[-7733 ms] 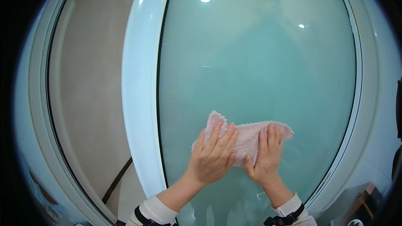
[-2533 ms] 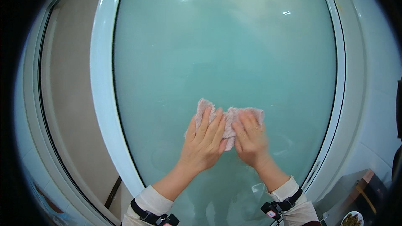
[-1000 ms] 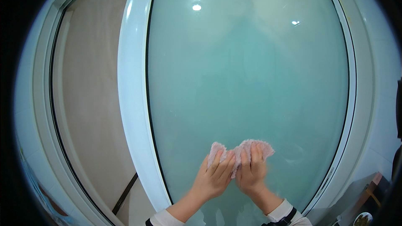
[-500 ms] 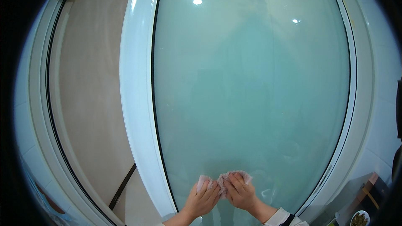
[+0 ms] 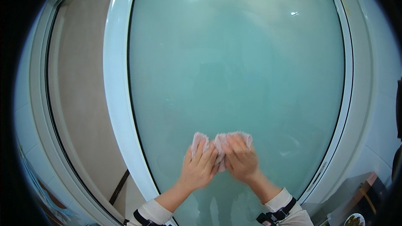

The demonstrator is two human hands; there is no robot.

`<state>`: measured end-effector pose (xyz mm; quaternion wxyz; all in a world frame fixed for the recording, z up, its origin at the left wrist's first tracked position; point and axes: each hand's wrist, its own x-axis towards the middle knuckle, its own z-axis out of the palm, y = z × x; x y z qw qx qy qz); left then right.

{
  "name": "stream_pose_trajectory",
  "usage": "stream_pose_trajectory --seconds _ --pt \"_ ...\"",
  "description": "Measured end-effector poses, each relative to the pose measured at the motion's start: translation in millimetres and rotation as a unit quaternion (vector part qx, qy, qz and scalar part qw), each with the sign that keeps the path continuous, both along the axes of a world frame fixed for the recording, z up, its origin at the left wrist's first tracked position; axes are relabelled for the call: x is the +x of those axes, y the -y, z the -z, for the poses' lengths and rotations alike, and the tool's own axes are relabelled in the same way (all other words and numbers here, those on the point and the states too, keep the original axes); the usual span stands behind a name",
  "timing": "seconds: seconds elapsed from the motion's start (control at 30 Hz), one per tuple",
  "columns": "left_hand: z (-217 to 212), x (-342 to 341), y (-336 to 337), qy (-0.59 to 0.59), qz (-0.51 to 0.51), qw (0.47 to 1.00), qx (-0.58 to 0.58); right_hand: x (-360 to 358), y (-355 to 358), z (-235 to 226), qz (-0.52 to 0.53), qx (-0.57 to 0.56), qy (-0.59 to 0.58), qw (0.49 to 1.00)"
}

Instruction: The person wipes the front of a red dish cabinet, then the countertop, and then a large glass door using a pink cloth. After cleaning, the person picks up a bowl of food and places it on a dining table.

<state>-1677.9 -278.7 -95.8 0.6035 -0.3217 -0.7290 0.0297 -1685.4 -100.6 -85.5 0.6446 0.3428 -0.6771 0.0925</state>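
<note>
A bunched pale pink cloth (image 5: 220, 139) is pressed flat against a frosted, greenish glass door panel (image 5: 234, 88). My left hand (image 5: 199, 166) grips the cloth's left part, fingers bent over it and pointing up. Close beside it, my right hand (image 5: 240, 159) holds the right part, its fingers curled on the fabric. Both forearms reach in from the lower edge, with light sleeves and black straps at the wrists. The stretch of cloth under the palms is hidden.
A white door frame (image 5: 118, 79) bounds the glass on the left; beyond it is an opening onto a beige surface (image 5: 86, 83). At the lower right stand a dark box-like object (image 5: 368, 194) and a small white bowl (image 5: 354, 219) with dark food. White tiles (image 5: 385, 125) line the right wall.
Both hands and the cloth have moved up the glass. More of my forearms and the wrist straps now shows. The door frame appears shifted to the left.
</note>
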Motion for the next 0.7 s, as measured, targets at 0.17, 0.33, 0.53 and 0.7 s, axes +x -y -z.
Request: stream_pose_trajectory --seconds 0.17,0.33,0.53,0.7 --pt "8.6 -65.5 -142.8 -0.039 0.059 0.997 -0.025 -56.4 -138.8 31.8 0.067 -0.073 -0.031 0.995" --pt "34.9 -111.6 -260.6 -0.029 0.075 0.996 -0.049 -100.7 -256.2 82.7 0.146 -0.130 -0.073 0.978" --pt "47.4 -140.1 -334.6 -0.009 0.152 0.985 -0.083 -122.7 -325.3 122.0 0.203 -0.180 -0.057 0.961" --pt "52.3 -157.7 -389.4 0.000 0.262 0.953 -0.149 -133.9 -371.8 145.1 0.232 -0.202 -0.075 0.948"
